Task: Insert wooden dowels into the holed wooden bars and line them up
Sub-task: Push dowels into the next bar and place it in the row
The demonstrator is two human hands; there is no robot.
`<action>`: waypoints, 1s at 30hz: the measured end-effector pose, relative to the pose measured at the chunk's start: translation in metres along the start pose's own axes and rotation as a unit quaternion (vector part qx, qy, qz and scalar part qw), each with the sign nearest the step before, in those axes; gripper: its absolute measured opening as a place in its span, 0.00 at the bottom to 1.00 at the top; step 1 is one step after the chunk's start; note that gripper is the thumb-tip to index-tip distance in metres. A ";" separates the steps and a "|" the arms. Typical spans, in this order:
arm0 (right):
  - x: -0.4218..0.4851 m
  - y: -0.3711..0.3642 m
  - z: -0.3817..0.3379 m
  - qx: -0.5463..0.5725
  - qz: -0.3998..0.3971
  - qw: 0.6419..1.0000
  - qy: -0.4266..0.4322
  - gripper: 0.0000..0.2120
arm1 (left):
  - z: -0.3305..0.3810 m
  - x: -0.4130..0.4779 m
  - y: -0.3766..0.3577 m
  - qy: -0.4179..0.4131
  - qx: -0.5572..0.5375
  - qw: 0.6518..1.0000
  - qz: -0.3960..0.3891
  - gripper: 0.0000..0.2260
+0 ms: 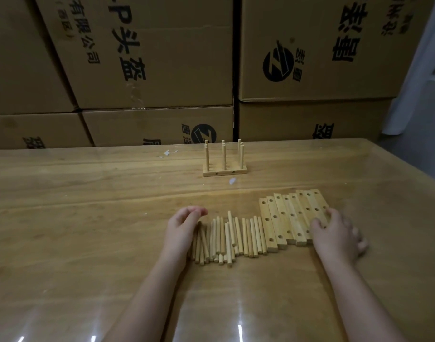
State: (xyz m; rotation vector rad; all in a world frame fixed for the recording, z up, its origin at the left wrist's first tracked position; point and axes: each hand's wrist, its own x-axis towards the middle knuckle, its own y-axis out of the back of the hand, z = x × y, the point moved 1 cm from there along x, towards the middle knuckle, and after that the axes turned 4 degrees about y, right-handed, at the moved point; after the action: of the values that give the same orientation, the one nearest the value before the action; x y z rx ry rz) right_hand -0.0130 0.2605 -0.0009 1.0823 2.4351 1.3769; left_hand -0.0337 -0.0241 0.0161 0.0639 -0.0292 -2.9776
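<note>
Flat bars [283, 218]: about eight; loose dowels [247, 236]: about twenty-five.

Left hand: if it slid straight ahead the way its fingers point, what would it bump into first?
Only bare table lies just ahead. Farther on, the left hand would probably meet the bar with upright dowels, since it points roughly that way, though depth is hard to judge.

A broad band of bare table [88, 188] is left open between the near row of loose dowels [246, 235] and holed bars [283, 219] and the far bar set [225, 172] with upright dowels [224, 156]. Beyond the far edge, passage is blocked by stacked cardboard boxes [162, 70].
</note>
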 end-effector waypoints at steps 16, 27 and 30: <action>-0.022 0.012 -0.030 0.393 0.064 0.915 0.055 0.12 | -0.016 0.004 -0.008 -0.068 0.068 0.994 -0.054 0.14; -0.099 -0.012 -0.078 0.497 -0.247 0.822 0.127 0.09 | -0.015 0.003 -0.005 -0.126 0.069 0.982 -0.127 0.08; -0.110 -0.014 -0.082 0.392 -0.258 0.855 0.219 0.09 | -0.012 0.004 0.001 -0.098 -0.004 0.988 -0.122 0.14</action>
State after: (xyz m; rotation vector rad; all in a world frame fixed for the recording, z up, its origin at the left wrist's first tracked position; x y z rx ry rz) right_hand 0.0234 0.1279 0.0110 0.0916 3.3882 0.4653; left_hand -0.0374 -0.0257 0.0037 -0.2429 -0.0370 -3.2167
